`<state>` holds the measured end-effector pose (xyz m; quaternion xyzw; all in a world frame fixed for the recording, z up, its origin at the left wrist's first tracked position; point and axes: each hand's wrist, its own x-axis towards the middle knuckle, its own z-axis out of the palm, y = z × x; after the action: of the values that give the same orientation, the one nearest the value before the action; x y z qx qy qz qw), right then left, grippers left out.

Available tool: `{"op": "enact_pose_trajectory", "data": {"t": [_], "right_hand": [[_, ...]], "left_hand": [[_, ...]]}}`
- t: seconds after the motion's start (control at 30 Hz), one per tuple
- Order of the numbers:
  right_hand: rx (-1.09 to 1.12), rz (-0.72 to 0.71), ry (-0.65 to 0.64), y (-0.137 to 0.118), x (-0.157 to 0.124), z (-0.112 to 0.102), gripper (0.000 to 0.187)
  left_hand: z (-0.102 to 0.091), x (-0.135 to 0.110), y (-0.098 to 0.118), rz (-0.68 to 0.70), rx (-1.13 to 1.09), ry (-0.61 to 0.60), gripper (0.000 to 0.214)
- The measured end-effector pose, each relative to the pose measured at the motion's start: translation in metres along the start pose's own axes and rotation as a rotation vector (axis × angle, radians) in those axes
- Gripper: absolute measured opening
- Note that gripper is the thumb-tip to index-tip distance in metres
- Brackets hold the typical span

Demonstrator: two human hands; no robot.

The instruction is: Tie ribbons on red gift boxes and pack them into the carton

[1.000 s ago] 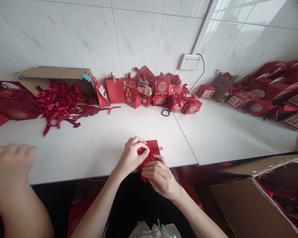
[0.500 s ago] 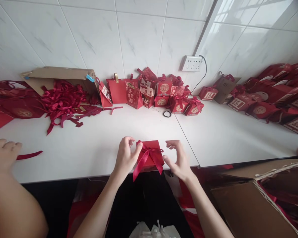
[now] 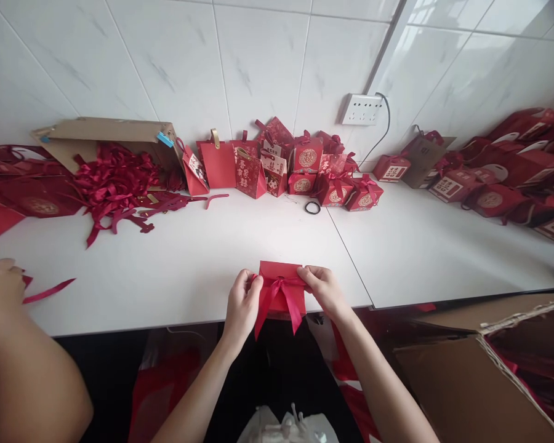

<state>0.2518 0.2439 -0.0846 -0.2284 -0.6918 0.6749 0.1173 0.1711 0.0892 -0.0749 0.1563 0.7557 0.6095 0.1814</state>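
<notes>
A small red gift box (image 3: pixel 281 269) sits at the front edge of the white table, with a shiny red ribbon (image 3: pixel 281 295) tied in a bow on its top. Both ribbon tails hang toward me over the box's near side. At the box's left, my left hand (image 3: pixel 244 301) is closed, a bit of red ribbon showing between thumb and finger. My right hand (image 3: pixel 322 288) pinches the bow's right side at the box's right edge. The fingertips partly hide the bow's loops.
At the left, another person's hand (image 3: pixel 2 283) holds red material beside a loose ribbon strip (image 3: pixel 50 290). Behind are a ribbon pile (image 3: pixel 117 178), finished red boxes (image 3: pixel 335 191) and a black hair tie (image 3: pixel 312 208). An open carton (image 3: pixel 443 369) stands at the lower right.
Both hands have closed in from beside the box and now grip the bow's two sides. The box's top looks flatter toward me. The other person's hand has shifted slightly, with more red material showing.
</notes>
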Motion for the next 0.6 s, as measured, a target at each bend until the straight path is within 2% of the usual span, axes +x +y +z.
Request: {"op": "enact_pose_trajectory", "data": {"t": [0.07, 0.1, 0.17, 0.2, 0.23, 0.3, 0.33, 0.37, 0.4, 0.47, 0.5, 0.53, 0.6], "right_hand": [[-0.041, 0.025, -0.006, 0.002, 0.001, -0.003, 0.052], [-0.093, 0.007, 0.031, 0.003, 0.000, -0.005, 0.051], [-0.205, -0.111, 0.116, 0.003, -0.004, -0.010, 0.048], [-0.251, -0.189, 0.108, 0.002, -0.007, -0.012, 0.052], [-0.290, -0.265, 0.048, 0.001, -0.011, -0.014, 0.064], [-0.377, -0.362, -0.168, -0.001, -0.019, -0.017, 0.094], [-0.428, -0.384, -0.255, -0.002, -0.023, -0.017, 0.100], [-0.476, -0.405, -0.281, -0.003, -0.028, -0.017, 0.101], [-0.515, -0.440, -0.247, -0.003, -0.032, -0.017, 0.098], [-0.548, -0.546, -0.088, -0.005, -0.042, -0.017, 0.092], [-0.553, -0.607, -0.002, -0.007, -0.047, -0.018, 0.092], [-0.555, -0.667, 0.072, -0.008, -0.052, -0.019, 0.092], [-0.562, -0.766, 0.175, -0.012, -0.063, -0.025, 0.092]], "left_hand": [[0.001, 0.001, -0.003, -0.020, -0.025, 0.004, 0.029], [0.001, 0.002, -0.003, -0.023, -0.027, -0.003, 0.029], [0.000, 0.004, -0.001, -0.027, -0.030, -0.029, 0.027], [0.000, 0.005, 0.000, -0.023, -0.036, -0.042, 0.025], [0.000, 0.005, 0.001, -0.007, -0.046, -0.052, 0.022], [0.002, 0.002, 0.003, 0.106, -0.046, -0.017, 0.018], [0.004, 0.000, 0.004, 0.226, -0.017, 0.042, 0.016], [0.006, -0.003, 0.005, 0.394, 0.032, 0.122, 0.013], [0.009, -0.006, 0.007, 0.597, 0.098, 0.207, 0.011], [0.014, -0.015, 0.011, 1.016, 0.241, 0.326, 0.009], [0.017, -0.020, 0.014, 1.192, 0.293, 0.340, 0.008], [0.020, -0.025, 0.018, 1.326, 0.323, 0.330, 0.006], [0.026, -0.032, 0.027, 1.465, 0.319, 0.287, 0.004]]}}
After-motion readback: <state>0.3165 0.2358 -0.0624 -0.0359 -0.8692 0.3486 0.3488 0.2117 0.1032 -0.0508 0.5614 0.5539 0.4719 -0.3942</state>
